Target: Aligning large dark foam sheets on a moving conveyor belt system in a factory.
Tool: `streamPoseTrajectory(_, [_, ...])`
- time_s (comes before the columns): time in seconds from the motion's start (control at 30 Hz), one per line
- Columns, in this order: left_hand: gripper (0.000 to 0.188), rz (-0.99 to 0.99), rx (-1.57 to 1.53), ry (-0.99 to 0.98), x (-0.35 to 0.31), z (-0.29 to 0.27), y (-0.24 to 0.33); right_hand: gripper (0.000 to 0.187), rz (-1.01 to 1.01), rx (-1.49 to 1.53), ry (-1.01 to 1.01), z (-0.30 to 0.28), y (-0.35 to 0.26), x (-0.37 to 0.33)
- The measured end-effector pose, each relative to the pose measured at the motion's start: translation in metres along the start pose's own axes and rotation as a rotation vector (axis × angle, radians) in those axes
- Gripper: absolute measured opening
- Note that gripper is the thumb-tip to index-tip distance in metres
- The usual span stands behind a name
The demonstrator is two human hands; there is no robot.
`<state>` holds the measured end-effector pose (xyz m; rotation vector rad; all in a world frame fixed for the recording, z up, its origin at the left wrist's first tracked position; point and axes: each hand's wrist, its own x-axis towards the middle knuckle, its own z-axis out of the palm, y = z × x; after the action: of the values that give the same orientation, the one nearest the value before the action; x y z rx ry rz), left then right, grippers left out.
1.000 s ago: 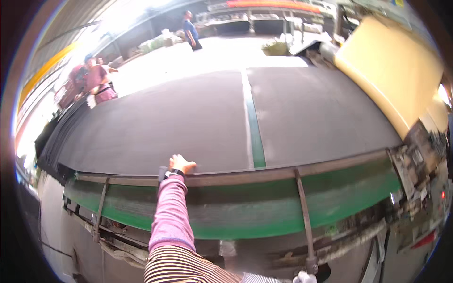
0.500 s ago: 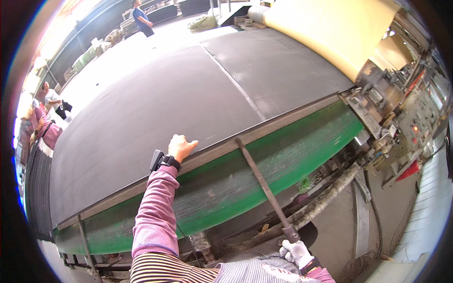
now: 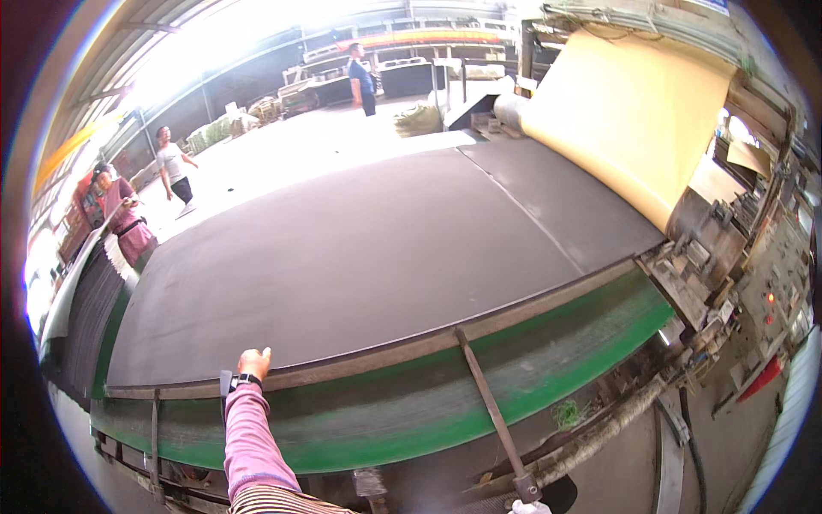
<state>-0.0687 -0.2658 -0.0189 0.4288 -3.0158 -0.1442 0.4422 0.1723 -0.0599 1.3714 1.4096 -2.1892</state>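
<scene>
My left hand (image 3: 254, 363) is bare, with a black band at the wrist, and lies at the near edge of a wide dark sheet (image 3: 342, 257). Its thumb stands apart from the fingers, which are partly hidden; I see nothing held in it. Only the top of my right hand (image 3: 529, 507), in a white glove, shows at the bottom edge, right below the lower end of a metal rod (image 3: 488, 398). Its fingers are cut off by the frame. A thin pale seam (image 3: 533, 216) divides the dark surface.
Along the near side runs a green belt (image 3: 377, 450) under a rail. A large yellow roll (image 3: 625, 111) and machinery with a red light (image 3: 771, 298) stand at right. Stacked dark sheets (image 3: 73, 330) and a person in pink (image 3: 128, 218) are at left. Two other people stand farther back.
My view has tilted up. My left hand has moved left along the sheet's edge. The seam lies farther right, nearer the yellow roll. My right hand has mostly dropped out of view.
</scene>
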Motion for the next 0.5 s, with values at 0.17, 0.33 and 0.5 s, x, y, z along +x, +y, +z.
streamPoseTrajectory(0.17, [0.046,0.367,-0.126,0.043,-0.037,0.014,0.040,0.042,-0.027,-0.044,-0.024,-0.003,0.001,0.000])
streamPoseTrajectory(0.33, [0.050,0.614,-0.151,0.094,-0.065,0.005,0.109,0.039,-0.035,0.014,-0.057,-0.003,-0.007,-0.006])
streamPoseTrajectory(0.5, [0.057,0.760,-0.055,0.027,-0.088,0.011,0.194,0.016,0.103,0.120,-0.118,-0.011,-0.009,-0.006])
